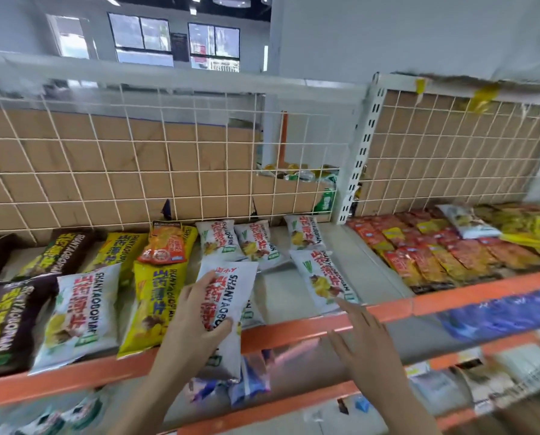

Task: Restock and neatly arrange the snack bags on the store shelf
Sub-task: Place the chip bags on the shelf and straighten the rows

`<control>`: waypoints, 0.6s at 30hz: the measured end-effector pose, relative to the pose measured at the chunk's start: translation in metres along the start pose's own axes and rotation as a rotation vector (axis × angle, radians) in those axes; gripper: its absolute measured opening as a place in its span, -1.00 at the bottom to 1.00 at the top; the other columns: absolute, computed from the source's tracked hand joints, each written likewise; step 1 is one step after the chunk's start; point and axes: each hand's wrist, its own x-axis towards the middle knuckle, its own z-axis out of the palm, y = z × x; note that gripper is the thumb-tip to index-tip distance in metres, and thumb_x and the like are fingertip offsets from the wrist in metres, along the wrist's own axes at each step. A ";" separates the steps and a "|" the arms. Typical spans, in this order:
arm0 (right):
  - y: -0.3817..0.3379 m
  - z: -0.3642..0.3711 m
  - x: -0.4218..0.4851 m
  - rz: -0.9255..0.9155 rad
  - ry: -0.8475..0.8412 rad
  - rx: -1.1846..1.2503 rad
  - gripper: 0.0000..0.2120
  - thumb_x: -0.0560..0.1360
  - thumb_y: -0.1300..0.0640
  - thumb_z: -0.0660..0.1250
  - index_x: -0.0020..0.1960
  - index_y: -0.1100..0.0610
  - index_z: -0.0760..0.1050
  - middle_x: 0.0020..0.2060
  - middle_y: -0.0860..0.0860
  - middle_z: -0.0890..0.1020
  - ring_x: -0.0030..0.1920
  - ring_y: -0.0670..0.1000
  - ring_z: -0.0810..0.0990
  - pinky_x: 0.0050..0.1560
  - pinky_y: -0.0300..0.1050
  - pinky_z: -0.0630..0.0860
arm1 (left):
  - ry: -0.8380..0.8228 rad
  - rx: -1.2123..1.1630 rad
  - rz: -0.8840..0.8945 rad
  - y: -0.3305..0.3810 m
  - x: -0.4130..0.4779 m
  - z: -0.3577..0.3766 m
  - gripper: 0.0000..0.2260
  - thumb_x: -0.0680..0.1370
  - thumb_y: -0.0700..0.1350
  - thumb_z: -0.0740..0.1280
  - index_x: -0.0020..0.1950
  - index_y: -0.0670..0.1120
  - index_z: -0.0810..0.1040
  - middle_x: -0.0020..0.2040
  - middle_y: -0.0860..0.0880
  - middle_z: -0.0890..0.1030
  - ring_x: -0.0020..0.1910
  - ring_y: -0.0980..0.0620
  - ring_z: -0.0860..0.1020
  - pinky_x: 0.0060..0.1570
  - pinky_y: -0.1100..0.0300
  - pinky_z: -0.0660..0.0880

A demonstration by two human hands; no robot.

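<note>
Orange-edged shelf (294,331): left hand (190,324) grips white bag (231,287) (label reads "SHANYAOBO…").

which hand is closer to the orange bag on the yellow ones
Left. The left hand, gripping a white bag, is just in front of the orange bag; the right hand, open, is farther right at the shelf edge.

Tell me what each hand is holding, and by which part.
The left hand grips a white snack bag by its left side, thumb across the front. The right hand holds nothing; its straight fingers reach toward a second white bag.
</note>
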 end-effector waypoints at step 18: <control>0.028 -0.004 0.050 0.081 0.061 -0.035 -0.42 0.41 -0.19 0.03 0.29 0.09 0.42 0.15 0.00 0.56 0.11 0.05 0.56 0.07 0.02 0.46 | -0.159 -0.125 -0.176 0.035 0.093 0.103 -0.39 0.51 -0.12 0.34 0.48 -0.04 0.13 0.45 -0.09 0.05 0.36 -0.10 0.26 0.34 0.05 0.28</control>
